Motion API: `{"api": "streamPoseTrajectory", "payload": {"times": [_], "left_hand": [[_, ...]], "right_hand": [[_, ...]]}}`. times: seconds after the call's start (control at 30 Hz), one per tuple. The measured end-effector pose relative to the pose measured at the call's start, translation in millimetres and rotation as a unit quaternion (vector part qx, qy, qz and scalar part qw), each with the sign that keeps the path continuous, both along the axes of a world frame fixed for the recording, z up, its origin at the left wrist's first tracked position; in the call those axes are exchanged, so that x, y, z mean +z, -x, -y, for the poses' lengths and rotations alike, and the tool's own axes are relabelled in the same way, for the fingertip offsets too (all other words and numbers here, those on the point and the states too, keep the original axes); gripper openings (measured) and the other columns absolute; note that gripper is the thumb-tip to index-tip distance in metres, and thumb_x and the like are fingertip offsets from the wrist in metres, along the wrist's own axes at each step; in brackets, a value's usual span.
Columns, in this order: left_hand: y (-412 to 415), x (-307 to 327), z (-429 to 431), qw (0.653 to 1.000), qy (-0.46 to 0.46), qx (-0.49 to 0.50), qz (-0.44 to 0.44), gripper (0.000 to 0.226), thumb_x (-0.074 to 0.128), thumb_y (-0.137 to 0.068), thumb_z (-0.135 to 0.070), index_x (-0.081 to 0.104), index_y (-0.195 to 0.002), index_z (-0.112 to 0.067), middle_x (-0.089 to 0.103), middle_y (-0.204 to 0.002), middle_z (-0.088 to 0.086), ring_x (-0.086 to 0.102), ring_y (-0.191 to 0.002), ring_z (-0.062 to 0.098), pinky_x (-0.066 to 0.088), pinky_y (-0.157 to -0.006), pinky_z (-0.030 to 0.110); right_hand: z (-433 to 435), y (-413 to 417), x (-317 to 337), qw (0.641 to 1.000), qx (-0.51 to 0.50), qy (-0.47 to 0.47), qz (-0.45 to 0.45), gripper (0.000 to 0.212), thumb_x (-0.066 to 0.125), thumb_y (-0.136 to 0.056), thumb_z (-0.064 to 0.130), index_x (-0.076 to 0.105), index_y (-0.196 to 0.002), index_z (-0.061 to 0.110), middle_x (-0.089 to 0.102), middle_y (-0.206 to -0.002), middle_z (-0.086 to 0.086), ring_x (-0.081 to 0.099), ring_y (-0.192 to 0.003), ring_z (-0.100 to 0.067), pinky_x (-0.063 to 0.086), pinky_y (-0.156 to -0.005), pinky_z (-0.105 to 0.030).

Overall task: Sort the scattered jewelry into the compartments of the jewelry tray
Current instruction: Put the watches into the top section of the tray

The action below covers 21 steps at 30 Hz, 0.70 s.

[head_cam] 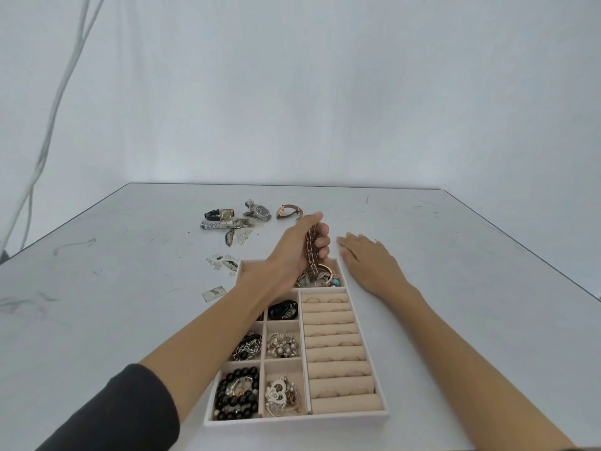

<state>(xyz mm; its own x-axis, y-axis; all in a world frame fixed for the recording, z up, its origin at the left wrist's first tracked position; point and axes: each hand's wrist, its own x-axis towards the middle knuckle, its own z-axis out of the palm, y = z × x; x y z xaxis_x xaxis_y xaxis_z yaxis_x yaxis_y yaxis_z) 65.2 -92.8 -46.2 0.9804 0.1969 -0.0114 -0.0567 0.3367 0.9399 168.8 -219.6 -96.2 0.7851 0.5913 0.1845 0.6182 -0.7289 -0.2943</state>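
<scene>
- Two bare hands work over a pale surface, seen from a head-worn camera looking down.
- One left hand is raised over the far end of the jewelry tray; its fingers are curled tight around a brown and silver link chain, which hangs straight down from the grip into the far wide compartment directly below. Probably it is being lowered in there.
- That compartment already holds a tangle of bangles and turquoise beads, touching the chain's lower end; too jumbled to count.
- One right hand lies flat on the surface just beside the tray's far right corner, fingers together and holding nothing, likely steadying the tray.
- Six small square compartments sit nearer the viewer than the gripping fingers; the left forearm covers much of one. The rest hold dark beads, chains, brooches and pearl pieces.
- Nine padded ring rolls fill the tray's right side, with several thin rings tucked between them.
- Three watches lie beyond and left of the gripping fingers, well apart from the tray, still unsorted.
- Several small silvery scraps lie left of those fingers.
</scene>
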Motion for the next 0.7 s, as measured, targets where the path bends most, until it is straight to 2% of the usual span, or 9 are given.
{"api": "streamPoseTrajectory", "payload": {"times": [0.1, 0.23, 0.53, 0.6, 0.7], "left_hand": [[2.4, -1.5, -0.7, 0.999, -0.023, -0.012, 0.025, 0.026, 0.043, -0.096, -0.023, 0.054, -0.075, -0.012, 0.047, -0.060, 0.000, 0.049, -0.055, 0.015, 0.047, -0.060, 0.027], [3.4, -1.9, -1.1, 0.998, -0.044, 0.005, 0.039, 0.026, 0.042, -0.096, -0.017, 0.057, -0.076, -0.008, 0.053, -0.062, 0.002, 0.054, -0.058, 0.018, 0.052, -0.058, 0.026], [9.5, 5.3, -3.2, 0.999, -0.012, 0.022, 0.032, 0.025, 0.045, -0.096, -0.020, 0.059, -0.079, -0.009, 0.059, -0.064, 0.002, 0.063, -0.064, 0.018, 0.055, -0.078, 0.033], [12.1, 9.7, -7.3, 0.998, -0.046, 0.047, 0.025, 0.023, 0.046, -0.095, -0.017, 0.061, -0.079, -0.008, 0.060, -0.066, 0.003, 0.063, -0.066, 0.018, 0.055, -0.081, 0.035], [19.8, 13.7, -21.2, 0.979, -0.188, 0.075, -0.014, 0.021, 0.048, -0.095, -0.016, 0.064, -0.083, -0.009, 0.064, -0.075, 0.003, 0.063, -0.075, 0.018, 0.056, -0.077, 0.032]], "right_hand": [[-0.1, -2.1, -0.9, 1.000, 0.001, -0.005, 0.002, 0.044, 0.024, -0.103, 0.029, 0.037, -0.144, 0.024, 0.031, -0.155, 0.000, 0.023, -0.144, -0.018, 0.013, -0.118, -0.042], [0.1, -4.8, -2.6, 1.000, 0.006, -0.010, 0.003, 0.044, 0.026, -0.102, 0.030, 0.040, -0.143, 0.024, 0.035, -0.153, 0.000, 0.026, -0.142, -0.018, 0.017, -0.117, -0.044], [1.8, -2.9, -0.6, 1.000, 0.008, -0.023, -0.005, 0.043, 0.027, -0.102, 0.029, 0.040, -0.143, 0.024, 0.031, -0.155, -0.001, 0.024, -0.144, -0.017, 0.013, -0.118, -0.041], [1.9, -2.5, -0.1, 1.000, 0.009, -0.025, -0.005, 0.043, 0.027, -0.102, 0.029, 0.040, -0.143, 0.024, 0.033, -0.153, -0.001, 0.025, -0.143, -0.018, 0.014, -0.118, -0.042], [2.6, -2.3, -0.1, 0.999, 0.012, -0.034, -0.007, 0.042, 0.027, -0.102, 0.029, 0.042, -0.141, 0.024, 0.041, -0.148, 0.000, 0.031, -0.139, -0.019, 0.019, -0.116, -0.044]]}}
